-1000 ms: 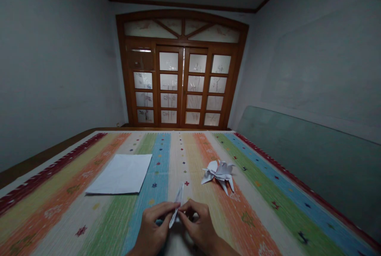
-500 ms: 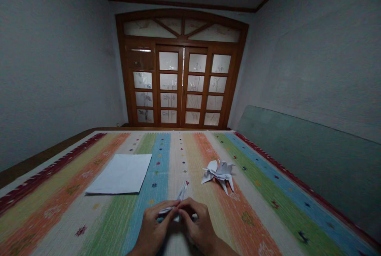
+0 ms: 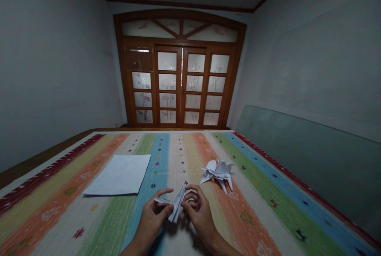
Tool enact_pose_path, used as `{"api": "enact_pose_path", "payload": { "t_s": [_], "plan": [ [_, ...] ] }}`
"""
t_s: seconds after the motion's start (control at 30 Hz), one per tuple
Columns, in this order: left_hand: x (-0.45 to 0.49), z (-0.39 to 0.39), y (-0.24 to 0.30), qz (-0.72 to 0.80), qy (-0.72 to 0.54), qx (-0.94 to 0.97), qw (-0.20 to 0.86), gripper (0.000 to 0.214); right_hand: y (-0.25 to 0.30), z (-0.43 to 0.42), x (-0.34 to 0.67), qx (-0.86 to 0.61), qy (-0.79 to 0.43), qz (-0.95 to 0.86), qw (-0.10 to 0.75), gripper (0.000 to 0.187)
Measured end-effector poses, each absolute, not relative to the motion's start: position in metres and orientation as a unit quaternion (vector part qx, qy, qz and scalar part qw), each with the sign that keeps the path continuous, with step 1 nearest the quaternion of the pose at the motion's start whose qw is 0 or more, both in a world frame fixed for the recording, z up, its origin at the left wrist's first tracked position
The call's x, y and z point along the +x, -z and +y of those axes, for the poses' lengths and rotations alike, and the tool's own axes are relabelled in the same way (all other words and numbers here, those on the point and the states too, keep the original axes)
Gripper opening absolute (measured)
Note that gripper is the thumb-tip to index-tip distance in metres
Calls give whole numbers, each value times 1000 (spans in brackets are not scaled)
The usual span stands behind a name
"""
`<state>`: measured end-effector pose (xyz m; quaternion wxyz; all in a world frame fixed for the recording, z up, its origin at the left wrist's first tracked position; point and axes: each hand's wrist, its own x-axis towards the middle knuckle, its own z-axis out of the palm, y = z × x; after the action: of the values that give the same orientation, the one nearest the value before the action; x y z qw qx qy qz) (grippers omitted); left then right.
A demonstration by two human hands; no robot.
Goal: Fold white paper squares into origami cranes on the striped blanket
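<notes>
A small, partly folded piece of white paper [image 3: 176, 206] is held between both hands, just above the striped mat [image 3: 262, 208]. My left hand [image 3: 151, 218] pinches its left flap with thumb and fingers. On the paper's right side, my right hand [image 3: 199, 213] has its fingers curled over the fold. A finished white paper figure [image 3: 218, 173] lies on the mat a little beyond and to the right of my hands. Farther left rests a flat white paper sheet [image 3: 120, 174].
The striped mat covers a wide raised surface with a dark wooden edge [image 3: 44, 154] on the left. A green panel [image 3: 309, 160] runs along the right side. A wooden door with frosted glass panes [image 3: 178, 85] closes the far end.
Both hands have moved forward and up a little with the paper. The folded piece has turned and spread into wider flaps between the fingers.
</notes>
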<state>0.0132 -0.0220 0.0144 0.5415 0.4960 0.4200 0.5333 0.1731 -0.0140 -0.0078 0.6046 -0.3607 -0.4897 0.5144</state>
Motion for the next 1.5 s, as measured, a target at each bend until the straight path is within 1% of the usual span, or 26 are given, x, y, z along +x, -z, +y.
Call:
{"api": "enact_pose_path", "payload": {
  "t_s": [0.07,0.13,0.3,0.47,0.6,0.77,0.87,1.03,1.1,1.23,1.5],
  "plan": [
    [14,-21,-16,411,-522,487,567,58,6,-11,175,-356,-530,-480,601,57],
    [14,-20,-17,406,-517,486,576,51,6,-8,178,-350,-546,-477,593,60],
    [12,-20,-18,436,-508,499,550,35,6,-6,180,-325,-564,-480,588,64],
    [12,-19,-20,407,-494,519,566,30,7,-8,179,-331,-569,-488,573,61],
    [10,-19,-21,391,-480,539,572,29,8,-6,183,-329,-599,-489,542,62],
    [8,-22,-18,399,-470,529,583,25,10,-5,186,-317,-653,-504,468,49],
    [10,-25,-17,386,-452,512,619,21,8,-6,185,-321,-659,-507,454,47],
    [13,-28,-19,360,-422,496,668,23,7,-7,188,-313,-668,-516,436,45],
    [14,-29,-18,360,-418,492,674,25,9,-6,189,-315,-665,-526,427,41],
    [15,-29,-15,364,-418,469,688,28,15,-2,191,-333,-632,-541,444,33],
    [15,-28,-16,340,-412,496,684,33,13,-6,191,-333,-681,-491,431,34]
  ]
}}
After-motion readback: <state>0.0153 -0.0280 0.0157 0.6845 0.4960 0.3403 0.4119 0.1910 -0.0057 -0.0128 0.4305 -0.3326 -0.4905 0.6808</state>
